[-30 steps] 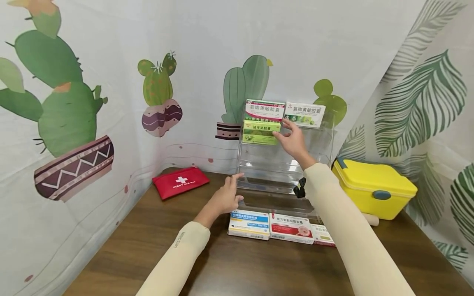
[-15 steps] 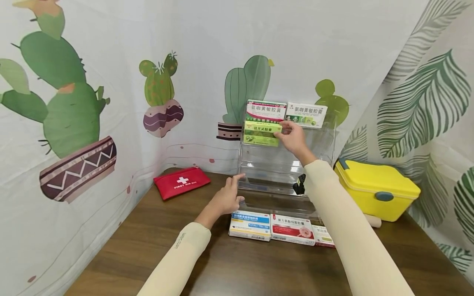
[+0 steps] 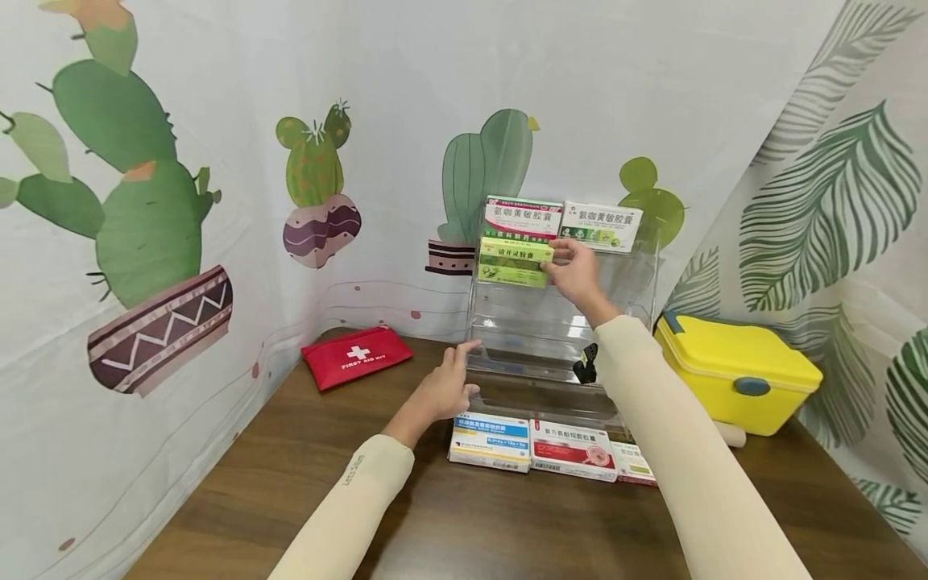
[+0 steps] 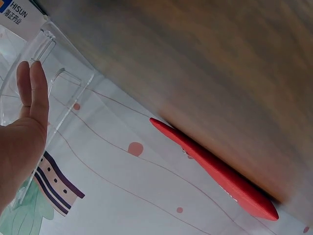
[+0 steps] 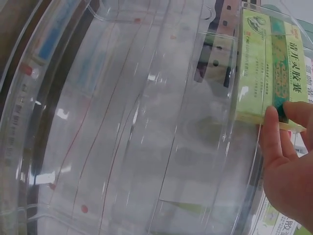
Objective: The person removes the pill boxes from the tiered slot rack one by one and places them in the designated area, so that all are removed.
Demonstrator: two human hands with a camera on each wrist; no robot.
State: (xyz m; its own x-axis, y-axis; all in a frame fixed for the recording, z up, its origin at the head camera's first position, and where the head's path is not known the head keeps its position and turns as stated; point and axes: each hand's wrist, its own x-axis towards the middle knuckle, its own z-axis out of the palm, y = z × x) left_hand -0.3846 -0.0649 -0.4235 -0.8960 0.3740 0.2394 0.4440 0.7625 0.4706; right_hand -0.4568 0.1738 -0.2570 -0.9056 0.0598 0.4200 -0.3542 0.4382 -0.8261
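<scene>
My right hand point(image 3: 576, 274) pinches the right end of a green medicine box point(image 3: 513, 262) between thumb and fingers. The box leans in the second tier of a clear acrylic display stand point(image 3: 529, 326); in the right wrist view the green box point(image 5: 266, 68) sits behind the tier's clear lip. Above it, in the top tier, are a pink-and-white medicine box point(image 3: 522, 216) and a white-and-green medicine box point(image 3: 600, 225). My left hand point(image 3: 442, 387) is at the stand's lower left side, fingers extended; in the left wrist view the left hand point(image 4: 29, 122) has straight fingers by the clear side panel.
On the bottom tier stand a blue-and-white box point(image 3: 489, 441), a red-and-white box point(image 3: 573, 449) and a third box point(image 3: 632, 463) partly behind my right sleeve. A red first aid pouch point(image 3: 357, 356) lies left; a yellow case point(image 3: 739, 370) stands right on the wooden table point(image 3: 464, 524).
The right hand's fingers have drawn in from above the green box's corner to close on its right end. The left hand stays at the stand's side. The head view has drifted slightly.
</scene>
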